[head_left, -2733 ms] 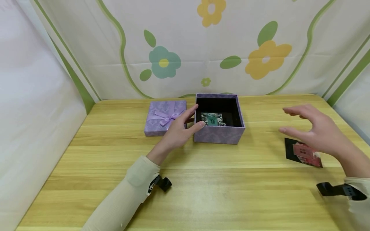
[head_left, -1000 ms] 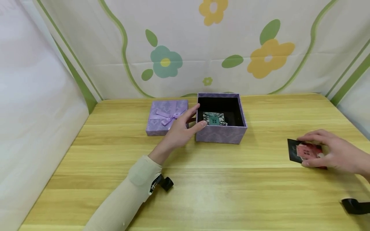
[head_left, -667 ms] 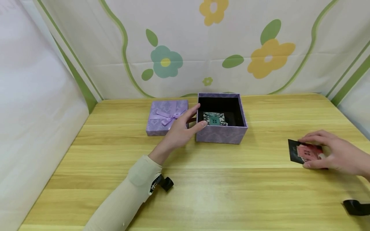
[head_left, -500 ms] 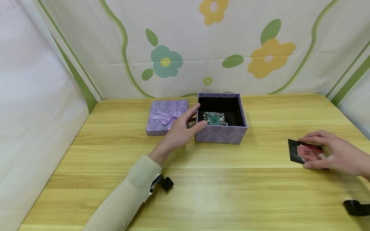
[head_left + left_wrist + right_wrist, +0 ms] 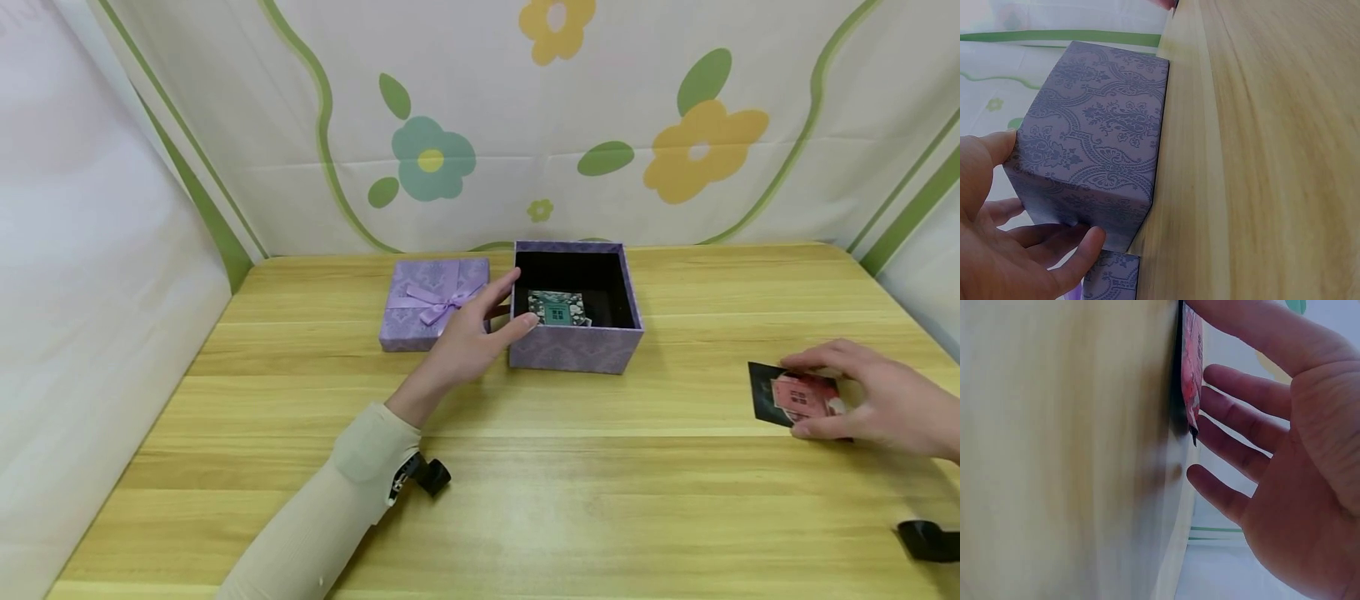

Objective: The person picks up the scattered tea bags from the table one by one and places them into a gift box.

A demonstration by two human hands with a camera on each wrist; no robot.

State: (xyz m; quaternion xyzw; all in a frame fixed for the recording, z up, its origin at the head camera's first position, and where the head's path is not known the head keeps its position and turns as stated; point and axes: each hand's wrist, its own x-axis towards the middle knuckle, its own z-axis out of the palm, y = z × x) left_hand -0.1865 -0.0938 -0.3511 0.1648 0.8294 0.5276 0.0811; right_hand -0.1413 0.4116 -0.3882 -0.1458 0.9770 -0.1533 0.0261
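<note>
In the head view, my left hand point(image 5: 468, 337) rests at the left side of an open purple gift box point(image 5: 573, 348) with a damask pattern. Its thumb is on the front rim; the left wrist view shows the other fingers against the side wall. Inside the black-lined box lies a green flat packet point(image 5: 558, 310) with a floral print. Far to the right, my right hand point(image 5: 873, 400) spans a flat black-and-red packet point(image 5: 801, 395) on the table, thumb on the near edge and fingers on the far one. In the right wrist view the little finger is free of it.
A purple box lid point(image 5: 420, 283) with a ribbon bow stands left of the box, partly behind my left hand. The wooden table point(image 5: 570, 500) ends at the back against a white flowered curtain point(image 5: 480, 217).
My right hand has come down from above the black-and-red packet and settled with fingers and thumb at its edges, lately shifting slightly right. The left hand and box stay put.
</note>
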